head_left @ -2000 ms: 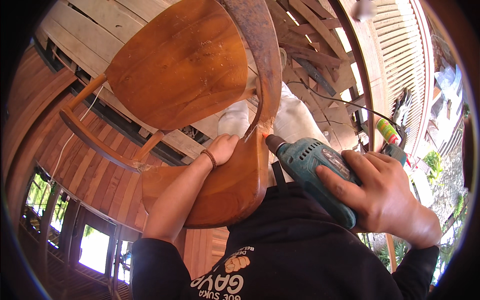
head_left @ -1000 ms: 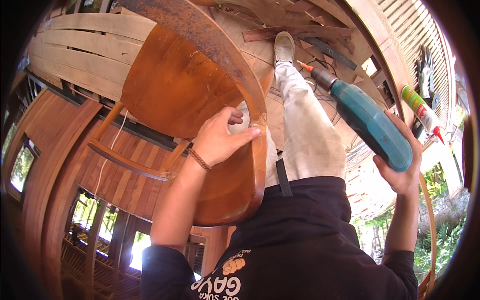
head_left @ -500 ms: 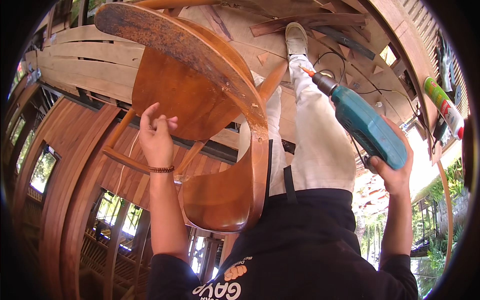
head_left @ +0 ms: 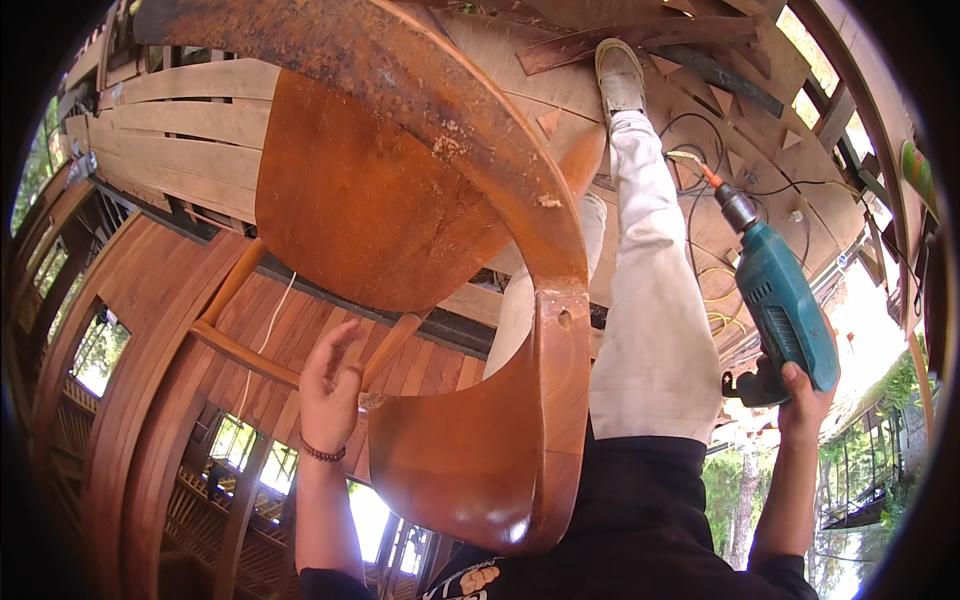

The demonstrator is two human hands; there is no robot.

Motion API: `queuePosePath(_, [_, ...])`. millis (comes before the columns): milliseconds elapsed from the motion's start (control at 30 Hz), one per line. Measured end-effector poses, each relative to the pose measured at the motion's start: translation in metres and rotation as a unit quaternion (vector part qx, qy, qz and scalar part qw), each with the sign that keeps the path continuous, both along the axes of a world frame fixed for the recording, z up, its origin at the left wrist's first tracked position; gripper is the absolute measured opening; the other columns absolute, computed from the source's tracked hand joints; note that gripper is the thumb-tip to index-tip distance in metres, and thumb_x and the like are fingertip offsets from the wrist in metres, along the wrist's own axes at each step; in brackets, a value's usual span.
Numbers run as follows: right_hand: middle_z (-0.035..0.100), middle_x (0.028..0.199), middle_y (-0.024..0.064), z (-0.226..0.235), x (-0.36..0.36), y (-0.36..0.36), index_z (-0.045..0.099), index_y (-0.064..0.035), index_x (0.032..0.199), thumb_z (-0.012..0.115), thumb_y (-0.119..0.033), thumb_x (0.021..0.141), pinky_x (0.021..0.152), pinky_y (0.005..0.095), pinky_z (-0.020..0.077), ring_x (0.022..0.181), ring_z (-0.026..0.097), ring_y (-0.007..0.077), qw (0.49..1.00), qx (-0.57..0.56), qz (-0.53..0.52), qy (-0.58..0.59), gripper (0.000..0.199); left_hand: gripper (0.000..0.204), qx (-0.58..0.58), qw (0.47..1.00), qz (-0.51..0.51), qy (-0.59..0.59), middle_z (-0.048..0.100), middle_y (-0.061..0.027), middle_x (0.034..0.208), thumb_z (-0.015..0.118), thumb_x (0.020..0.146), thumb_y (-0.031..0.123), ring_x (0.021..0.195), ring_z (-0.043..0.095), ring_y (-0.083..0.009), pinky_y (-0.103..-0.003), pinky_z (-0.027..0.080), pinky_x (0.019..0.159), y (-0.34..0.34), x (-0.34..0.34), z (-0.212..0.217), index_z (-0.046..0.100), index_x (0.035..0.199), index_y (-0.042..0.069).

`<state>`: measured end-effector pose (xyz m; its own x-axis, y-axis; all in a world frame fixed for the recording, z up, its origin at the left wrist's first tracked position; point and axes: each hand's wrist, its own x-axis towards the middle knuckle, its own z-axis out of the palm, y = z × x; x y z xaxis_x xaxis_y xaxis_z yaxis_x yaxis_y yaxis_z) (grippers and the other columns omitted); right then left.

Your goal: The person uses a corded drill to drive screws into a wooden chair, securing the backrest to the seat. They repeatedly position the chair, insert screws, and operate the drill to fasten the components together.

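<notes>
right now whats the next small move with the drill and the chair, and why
Probably close the left hand on the chair before the drill comes in. That hand is open beside a lower rung, not gripping. The right hand holds the teal drill away from the wood, bit pointing off toward the floor. A screw hole shows at the frame joint.

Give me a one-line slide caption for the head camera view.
Right hand holds a teal power drill aloft; left hand open by a wooden chair.

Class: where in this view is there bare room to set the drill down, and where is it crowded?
Bare plank floor lies left of the chair seat. Right of the trouser leg, around the drill in the right hand, cables and offcuts crowd the floor. The left hand is by the chair rungs.
</notes>
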<state>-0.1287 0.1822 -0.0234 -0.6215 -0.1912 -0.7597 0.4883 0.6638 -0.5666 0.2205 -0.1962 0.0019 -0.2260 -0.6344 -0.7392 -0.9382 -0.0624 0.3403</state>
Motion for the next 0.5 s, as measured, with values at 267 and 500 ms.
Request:
queuePosePath(267, [0.062, 0.117, 0.0148, 0.037, 0.062, 0.034, 0.044, 0.0073, 0.138, 0.085, -0.044, 0.071, 0.082, 0.034, 0.0534, 0.095, 0.066, 0.0218, 0.996, -0.057, -0.046, 0.045, 0.094, 0.03, 0.001, 0.971, 0.113, 0.211, 0.069, -0.0129, 0.092, 0.057, 0.094, 0.007, 0.09, 0.067, -0.0236, -0.039, 0.049, 0.092, 0.009, -0.002, 0.063, 0.061, 0.122, -0.004])
queuePosePath(500, [0.063, 0.116, 0.0135, 0.094, 0.084, 0.066, 0.045, 0.0076, 0.137, 0.087, -0.038, 0.07, 0.089, 0.0341, 0.0508, 0.103, 0.063, 0.0207, 0.995, -0.093, -0.033, 0.034, 0.092, 0.029, 0.486, 0.677, -0.126, 0.539, 0.068, -0.0177, 0.09, 0.055, 0.096, 0.016, 0.09, 0.067, -0.0354, -0.049, 0.053, 0.085, 0.045, -0.078, 0.175, 0.064, 0.115, -0.003])
